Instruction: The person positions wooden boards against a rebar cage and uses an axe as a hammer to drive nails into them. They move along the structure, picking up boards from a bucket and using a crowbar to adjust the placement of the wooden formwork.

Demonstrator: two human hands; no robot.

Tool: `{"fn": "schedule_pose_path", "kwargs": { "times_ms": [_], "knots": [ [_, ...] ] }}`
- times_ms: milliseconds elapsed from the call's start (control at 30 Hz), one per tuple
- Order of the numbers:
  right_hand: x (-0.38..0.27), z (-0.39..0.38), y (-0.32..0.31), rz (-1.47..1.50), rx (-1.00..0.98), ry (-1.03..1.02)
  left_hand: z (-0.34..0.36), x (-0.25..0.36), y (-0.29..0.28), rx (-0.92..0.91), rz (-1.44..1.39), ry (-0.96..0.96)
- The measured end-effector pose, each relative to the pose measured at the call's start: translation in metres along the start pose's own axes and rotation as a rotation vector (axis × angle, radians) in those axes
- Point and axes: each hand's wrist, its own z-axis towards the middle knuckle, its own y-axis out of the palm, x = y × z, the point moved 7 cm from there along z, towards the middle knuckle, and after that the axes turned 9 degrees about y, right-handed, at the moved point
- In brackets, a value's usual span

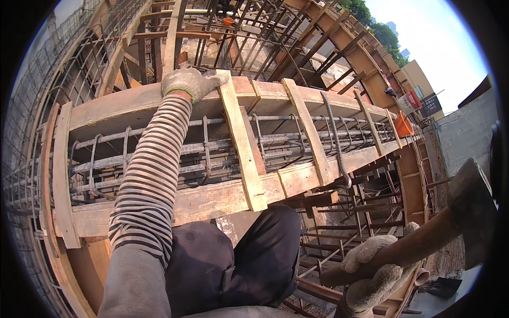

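My left hand [192, 84], in a knitted work glove with a striped sleeve behind it, is closed over the top edge of the far formwork board [127, 106]. Its outstretched thumb side touches the upper end of a wooden cross slat [238, 143]. That slat spans the beam form to the near board [212, 199]. Between the boards lies a cage of steel rebar [207, 146]. At the lower right, my gloved right hand [374, 270] grips the wooden handle of a hammer [419, 238], whose dark head is raised near the picture's right rim.
More slats [307, 127] cross the form, and a hooked steel bar [335, 140] lies over it. An orange container [403, 124] and a white-and-red bucket [409, 102] stand at the far right end. Below right, props and timbers [344, 228] fill a deep drop. Rebar mesh [32, 116] rises at left.
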Motion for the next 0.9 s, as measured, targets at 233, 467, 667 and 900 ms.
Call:
{"fn": "schedule_pose_path", "kwargs": {
  "times_ms": [233,467,667,900],
  "knots": [
    [0.056,0.015,0.050,-0.851,-0.257,0.134,-0.007,0.006,0.009,0.028,0.004,0.017],
    [-0.009,-0.013,-0.016,-0.104,0.162,-0.072,-0.006,0.010,0.002,-0.035,-0.034,0.040],
    [0.042,0.019,0.047,-0.827,-0.284,0.112,-0.003,0.002,0.005,-0.001,-0.029,0.004],
    [0.015,0.003,0.019,-0.334,-0.018,0.033,-0.008,0.015,-0.010,0.013,-0.001,0.075]
  ]
}}
